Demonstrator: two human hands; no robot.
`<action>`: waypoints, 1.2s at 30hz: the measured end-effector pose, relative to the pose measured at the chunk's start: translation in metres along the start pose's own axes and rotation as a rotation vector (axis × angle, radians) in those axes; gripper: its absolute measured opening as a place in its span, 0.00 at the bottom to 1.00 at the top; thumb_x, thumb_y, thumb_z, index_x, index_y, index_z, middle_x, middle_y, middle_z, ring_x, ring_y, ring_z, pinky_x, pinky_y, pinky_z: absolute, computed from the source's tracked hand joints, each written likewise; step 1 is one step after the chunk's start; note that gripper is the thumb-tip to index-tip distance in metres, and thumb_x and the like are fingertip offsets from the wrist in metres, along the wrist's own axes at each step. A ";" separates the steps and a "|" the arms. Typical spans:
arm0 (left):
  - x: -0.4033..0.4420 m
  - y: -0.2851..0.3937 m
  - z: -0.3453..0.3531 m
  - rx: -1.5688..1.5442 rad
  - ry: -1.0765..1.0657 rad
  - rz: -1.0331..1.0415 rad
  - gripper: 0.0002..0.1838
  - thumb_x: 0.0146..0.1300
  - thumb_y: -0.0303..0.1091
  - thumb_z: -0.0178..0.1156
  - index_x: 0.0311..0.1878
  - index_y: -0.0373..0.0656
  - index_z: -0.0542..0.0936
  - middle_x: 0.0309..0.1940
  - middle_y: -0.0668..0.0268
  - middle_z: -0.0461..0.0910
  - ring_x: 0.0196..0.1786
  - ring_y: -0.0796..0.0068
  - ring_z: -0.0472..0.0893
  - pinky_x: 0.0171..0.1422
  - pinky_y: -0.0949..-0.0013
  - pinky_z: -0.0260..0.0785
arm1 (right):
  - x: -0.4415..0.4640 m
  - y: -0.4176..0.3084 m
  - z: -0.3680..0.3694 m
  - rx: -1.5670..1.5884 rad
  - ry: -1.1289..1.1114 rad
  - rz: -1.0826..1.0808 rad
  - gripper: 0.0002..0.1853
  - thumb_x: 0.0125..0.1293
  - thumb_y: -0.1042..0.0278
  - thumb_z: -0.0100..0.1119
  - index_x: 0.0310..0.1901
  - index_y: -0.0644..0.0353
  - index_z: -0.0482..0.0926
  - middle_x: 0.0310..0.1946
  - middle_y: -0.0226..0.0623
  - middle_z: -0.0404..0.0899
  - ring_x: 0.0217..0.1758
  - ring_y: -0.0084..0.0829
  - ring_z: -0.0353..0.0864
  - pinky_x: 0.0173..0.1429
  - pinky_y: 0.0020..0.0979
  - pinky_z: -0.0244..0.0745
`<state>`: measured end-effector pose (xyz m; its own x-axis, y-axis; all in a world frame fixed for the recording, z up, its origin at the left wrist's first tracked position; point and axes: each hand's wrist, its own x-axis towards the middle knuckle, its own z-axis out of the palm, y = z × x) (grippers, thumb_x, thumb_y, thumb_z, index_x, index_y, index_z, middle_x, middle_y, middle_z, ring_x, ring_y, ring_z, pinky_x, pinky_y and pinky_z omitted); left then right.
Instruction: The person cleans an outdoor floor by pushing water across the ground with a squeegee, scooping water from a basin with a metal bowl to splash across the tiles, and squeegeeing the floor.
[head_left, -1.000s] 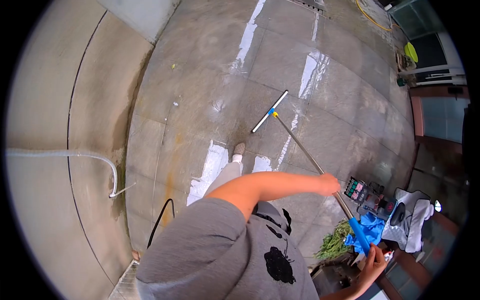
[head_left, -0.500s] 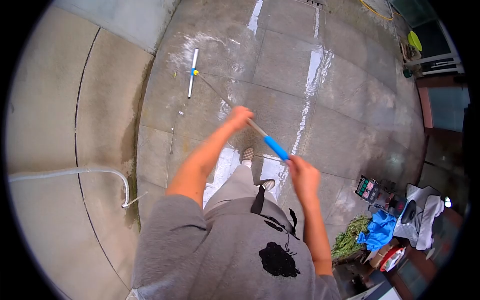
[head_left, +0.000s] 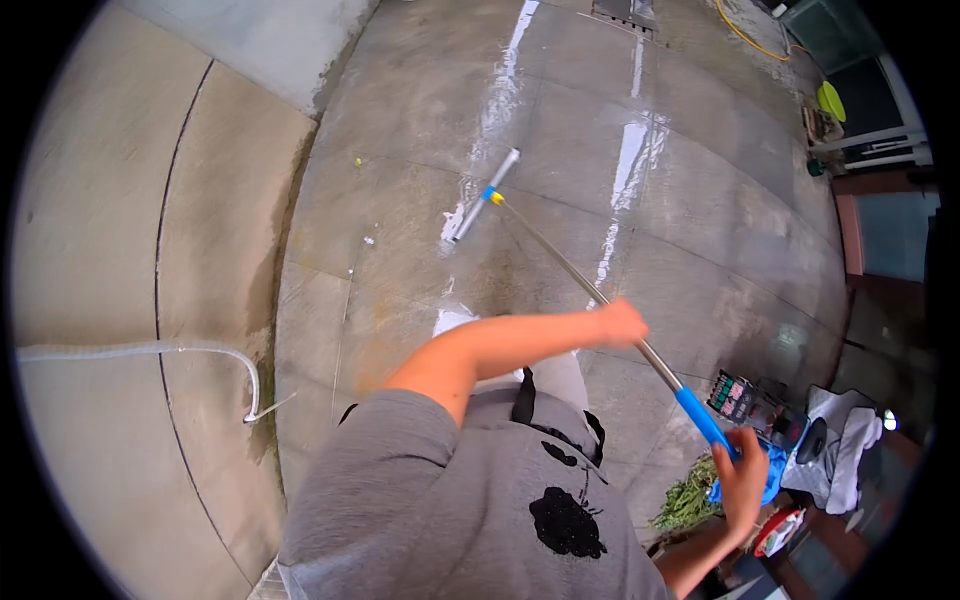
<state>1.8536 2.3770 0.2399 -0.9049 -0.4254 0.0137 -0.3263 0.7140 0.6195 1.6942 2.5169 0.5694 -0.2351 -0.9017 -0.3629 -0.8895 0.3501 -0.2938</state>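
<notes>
A long-handled floor squeegee [head_left: 545, 245] runs diagonally across the wet concrete. Its silver blade [head_left: 505, 168] lies on the floor ahead of me, joined to the pole by a blue and yellow fitting. My left hand [head_left: 622, 322] is closed round the metal pole partway down, with that arm reaching across my body. At the top end, my right hand [head_left: 742, 475] grips the blue handle sleeve [head_left: 705, 420], out to my right. Around the blade the floor shows wet, shiny streaks.
A raised concrete ledge [head_left: 230, 180] with a white hose [head_left: 215, 350] borders the left side. On the right stand a heap of green plants [head_left: 688, 497], a grey mat [head_left: 848, 450] and a blue plastic sheet [head_left: 775, 475]. A yellow-green basin [head_left: 831, 101] sits farther back.
The squeegee blade has moved right and closer to me, and has turned to a slant. Both hands have swung to the right and nearer with the pole.
</notes>
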 end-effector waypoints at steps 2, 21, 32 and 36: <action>0.039 0.045 -0.006 -0.033 -0.081 0.110 0.05 0.50 0.35 0.60 0.29 0.46 0.79 0.23 0.60 0.82 0.31 0.54 0.83 0.35 0.54 0.74 | -0.031 0.009 -0.034 -0.079 -0.066 0.202 0.14 0.53 0.76 0.65 0.43 0.63 0.78 0.29 0.46 0.80 0.31 0.37 0.80 0.37 0.35 0.72; 0.122 -0.242 -0.071 -0.050 0.112 -0.278 0.08 0.45 0.31 0.67 0.31 0.47 0.80 0.29 0.58 0.80 0.39 0.50 0.79 0.44 0.51 0.71 | 0.284 -0.005 0.016 0.144 -0.090 -0.156 0.18 0.59 0.65 0.65 0.52 0.53 0.81 0.36 0.44 0.84 0.37 0.45 0.84 0.42 0.41 0.77; 0.156 -0.359 -0.110 0.241 0.090 -0.390 0.09 0.43 0.38 0.70 0.29 0.50 0.82 0.25 0.64 0.81 0.36 0.57 0.81 0.42 0.54 0.70 | 0.425 0.024 0.057 0.246 0.015 -0.328 0.18 0.58 0.65 0.65 0.52 0.52 0.80 0.34 0.40 0.82 0.34 0.42 0.84 0.38 0.38 0.78; 0.269 -0.254 -0.134 0.024 0.178 -0.120 0.06 0.48 0.35 0.65 0.29 0.47 0.79 0.22 0.59 0.78 0.31 0.54 0.81 0.38 0.51 0.72 | 0.391 0.061 -0.077 0.201 -0.014 -0.090 0.17 0.55 0.74 0.66 0.49 0.61 0.81 0.37 0.46 0.83 0.39 0.41 0.84 0.44 0.34 0.76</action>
<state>1.7300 2.0064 0.1911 -0.7972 -0.5983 0.0802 -0.4375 0.6642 0.6062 1.5177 2.1663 0.4778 -0.1516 -0.9285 -0.3389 -0.8102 0.3132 -0.4956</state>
